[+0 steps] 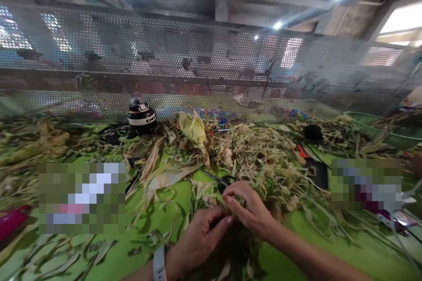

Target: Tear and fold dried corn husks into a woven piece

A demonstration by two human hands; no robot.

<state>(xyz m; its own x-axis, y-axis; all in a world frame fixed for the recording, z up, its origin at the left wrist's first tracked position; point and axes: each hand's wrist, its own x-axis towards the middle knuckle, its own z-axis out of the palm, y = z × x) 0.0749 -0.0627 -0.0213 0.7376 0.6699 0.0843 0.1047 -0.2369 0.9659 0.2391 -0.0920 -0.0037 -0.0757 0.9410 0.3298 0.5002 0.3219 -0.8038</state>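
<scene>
At the front middle, my left hand [206, 235], with a pale band on the wrist, is closed, its thumb pressed toward the curled fingers. Right beside it, my right hand [249, 208] is closed too, fingers bent downward. Dried plant strips [202, 193] show around and between the fingertips; exactly what each hand pinches is partly hidden. Just beyond the right fingers lies a pair of scissors [216, 178] with dark handles. A big heap of shredded dry leaves [263, 149] spreads behind the hands. A pale yellow-green husk bundle [193, 128] rises from the heap.
A black-and-white bottle [141, 118] stands at the back left before a perforated metal screen [198, 52]. Red-handled cutters [302, 151] and a dark phone-like slab [316, 173] lie right. A green basket [395, 134] holds more leaves. Blurred-out items lie on both sides.
</scene>
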